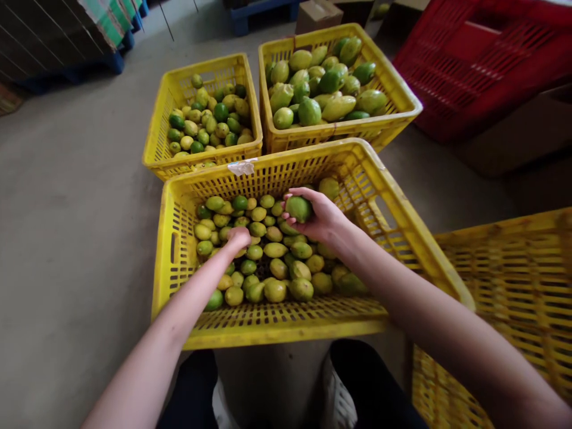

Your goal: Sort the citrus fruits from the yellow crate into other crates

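Observation:
My right hand (325, 215) is wrapped round a large green lemon (298, 209), held above the fruit in the front yellow crate (277, 337). To its left, my left hand (239, 237) reaches down among the smaller lemons with its fingers curled. Whatever those fingers hold, if anything, is hidden. Yellow and green lemons (275, 250) of mixed sizes cover the crate's floor. A bigger yellow-green lemon (329, 188) lies just beyond my right hand, near the crate's far side.
Behind stand two more yellow crates: the left one (154, 134) holds smaller lemons, the right one (388, 122) larger ones. A red crate (482, 65) leans at the upper right. Another yellow crate (513, 286) is at the right. Cardboard boxes (316, 16) and blue pallets (263, 13) are farther back.

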The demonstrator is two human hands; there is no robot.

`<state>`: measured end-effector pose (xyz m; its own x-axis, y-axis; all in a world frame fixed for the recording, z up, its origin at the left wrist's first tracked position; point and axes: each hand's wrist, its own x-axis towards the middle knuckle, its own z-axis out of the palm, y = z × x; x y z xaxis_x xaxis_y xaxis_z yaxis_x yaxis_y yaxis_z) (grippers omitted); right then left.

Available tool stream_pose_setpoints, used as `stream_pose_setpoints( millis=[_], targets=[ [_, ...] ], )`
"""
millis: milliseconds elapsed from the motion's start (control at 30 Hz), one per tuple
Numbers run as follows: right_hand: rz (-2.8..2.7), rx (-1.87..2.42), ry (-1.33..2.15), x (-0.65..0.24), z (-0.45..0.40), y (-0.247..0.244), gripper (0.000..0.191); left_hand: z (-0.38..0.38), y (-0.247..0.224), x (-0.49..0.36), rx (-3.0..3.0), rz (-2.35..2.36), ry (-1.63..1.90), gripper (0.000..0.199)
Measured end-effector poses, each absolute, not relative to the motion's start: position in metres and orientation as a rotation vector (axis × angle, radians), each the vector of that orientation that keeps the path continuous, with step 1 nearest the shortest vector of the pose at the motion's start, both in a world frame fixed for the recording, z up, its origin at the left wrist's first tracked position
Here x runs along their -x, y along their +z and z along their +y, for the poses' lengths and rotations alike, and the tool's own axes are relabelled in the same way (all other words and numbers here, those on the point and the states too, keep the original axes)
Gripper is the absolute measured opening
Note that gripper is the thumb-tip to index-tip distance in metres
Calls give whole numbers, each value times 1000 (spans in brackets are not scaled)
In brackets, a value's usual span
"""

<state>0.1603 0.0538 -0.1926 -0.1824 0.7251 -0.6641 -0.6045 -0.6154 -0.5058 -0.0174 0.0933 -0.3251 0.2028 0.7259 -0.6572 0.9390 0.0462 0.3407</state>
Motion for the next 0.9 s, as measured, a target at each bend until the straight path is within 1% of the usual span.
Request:
stream_pose_setpoints(
  millis=[100, 167, 300, 400, 633, 900],
  targets=[
    [-171, 1133, 1930, -162, 53, -192, 9, 93, -322, 19, -1722, 1681, -630, 34],
    [-169, 1116, 1924, -162, 52, -190, 8, 93, -322, 20, -1722, 1645, -576, 35],
    [-158, 1113, 1907, -163, 51, -188, 9, 89, -326, 23, -1700, 1502, -322, 39],
    [-155, 1098, 1919, -164, 51, -188, 11, 86, -328, 23, -1684, 1486, -293, 40],
    [-150, 1096, 1920, -167, 51, -190, 12, 86, -323, 23, -1811, 1637, -647, 30],
    [-161, 1145, 1899, -166, 53, -191, 11, 83, -301, 24, -1933, 1604, -712, 32]
  ],
)
